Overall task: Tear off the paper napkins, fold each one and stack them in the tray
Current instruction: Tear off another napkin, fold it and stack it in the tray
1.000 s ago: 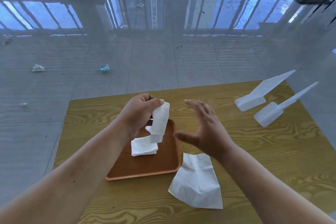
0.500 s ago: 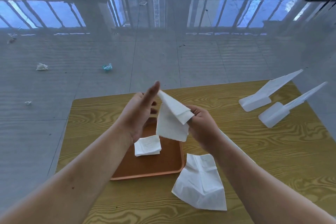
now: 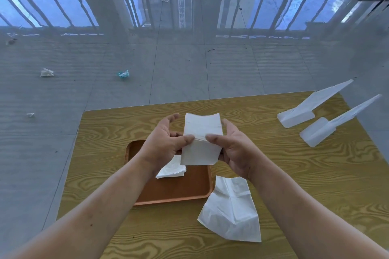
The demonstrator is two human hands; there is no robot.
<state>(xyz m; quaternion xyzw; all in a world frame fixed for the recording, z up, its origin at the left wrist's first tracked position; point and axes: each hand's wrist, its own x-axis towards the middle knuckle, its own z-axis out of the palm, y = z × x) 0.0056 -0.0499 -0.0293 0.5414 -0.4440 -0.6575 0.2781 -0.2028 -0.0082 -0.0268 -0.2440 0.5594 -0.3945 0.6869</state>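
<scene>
Folding a napkin above the tray

Left hand (image 3: 166, 145) and right hand (image 3: 233, 149) pinch the napkin (image 3: 201, 139) mid-length, long axis upright; tray (image 3: 174, 193) lies directly below.

A yellow wood-grain table (image 3: 294, 174) carries a brown tray (image 3: 179, 190) towards its left side, a creased white napkin (image 3: 231, 214) lying flat just beside the tray's right edge, and two white plastic pieces (image 3: 299, 114) side by side at the far right corner.
</scene>
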